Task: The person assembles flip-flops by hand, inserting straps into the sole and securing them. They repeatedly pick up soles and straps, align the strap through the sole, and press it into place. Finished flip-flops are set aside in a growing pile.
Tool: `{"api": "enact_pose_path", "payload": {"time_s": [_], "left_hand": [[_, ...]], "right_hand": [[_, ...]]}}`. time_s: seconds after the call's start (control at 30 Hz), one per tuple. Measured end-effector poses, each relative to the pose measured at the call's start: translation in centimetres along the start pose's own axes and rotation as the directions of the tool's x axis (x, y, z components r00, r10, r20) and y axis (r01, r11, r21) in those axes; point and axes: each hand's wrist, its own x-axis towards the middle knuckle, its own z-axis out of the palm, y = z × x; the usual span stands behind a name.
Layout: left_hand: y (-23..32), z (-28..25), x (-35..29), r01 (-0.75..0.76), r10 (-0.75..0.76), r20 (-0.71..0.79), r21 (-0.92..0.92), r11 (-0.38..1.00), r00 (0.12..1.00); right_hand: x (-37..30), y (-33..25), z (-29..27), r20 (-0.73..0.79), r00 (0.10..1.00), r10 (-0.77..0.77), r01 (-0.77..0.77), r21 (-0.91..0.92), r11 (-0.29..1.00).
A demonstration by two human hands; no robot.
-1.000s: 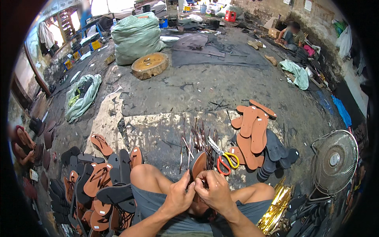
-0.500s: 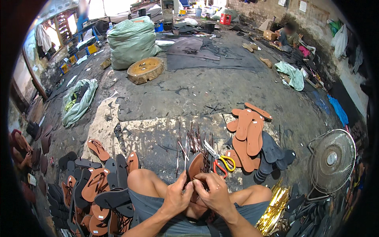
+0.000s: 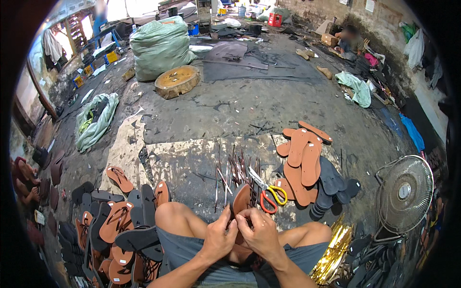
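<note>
Between my knees I hold a brown flip-flop sole (image 3: 242, 198) with a dark edge, its tip pointing up and away from me. My left hand (image 3: 220, 238) is closed on its left side, thumb raised near the top face. On the other side my right hand (image 3: 260, 234) pinches at the sole, thumb and forefinger close to my left thumb. What lies between the fingertips is too small to make out. Just beyond the sole lie scissors (image 3: 268, 191) with one red and one yellow handle, beside a bundle of shiny dark-brown strips (image 3: 235, 168).
Finished brown and black flip-flops (image 3: 116, 222) are heaped at my left. Loose brown soles (image 3: 301, 165) and black soles (image 3: 331, 180) lie ahead to the right. Gold strips (image 3: 333, 249) and a standing fan (image 3: 404, 194) are at my right. A wooden block (image 3: 176, 81) and a stuffed sack (image 3: 161, 48) stand farther off.
Both hands keep their hold on the flip-flop sole, with fingers shifting slightly where they meet. The sole's tip has moved a little up and to the right.
</note>
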Motion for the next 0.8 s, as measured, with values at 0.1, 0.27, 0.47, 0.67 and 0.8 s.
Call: {"api": "enact_pose_path", "payload": {"time_s": [0.1, 0.27, 0.47, 0.67, 0.8], "left_hand": [[0.0, 0.2, -0.4, 0.182, -0.183, -0.002, -0.103, 0.978, 0.983], [-0.4, -0.2, 0.4, 0.169, -0.156, 0.071, -0.273, 0.947, 0.985], [-0.6, -3.9, 3.7, 0.282, -0.457, 0.053, -0.847, 0.45, 0.888], [-2.7, -4.2, 2.6, 0.24, -0.384, 0.048, -0.848, 0.472, 0.922], [-2.3, -12.1, 1.1, 0.265, -0.393, -0.082, -0.61, 0.747, 0.916]], "right_hand": [[0.0, -0.5, 0.2, -0.066, 0.997, 0.045, -0.04, 0.075, 0.996], [0.3, -0.2, -1.1, 0.026, 0.999, 0.027, -0.028, 0.054, 0.998], [-2.6, 3.7, -0.9, 0.297, 0.938, 0.181, -0.318, 0.523, 0.791], [-6.7, 3.9, 2.6, 0.52, 0.845, 0.121, -0.516, 0.737, 0.436], [-3.6, 3.3, 0.5, 0.594, 0.8, -0.086, -0.525, 0.761, 0.382]]}}
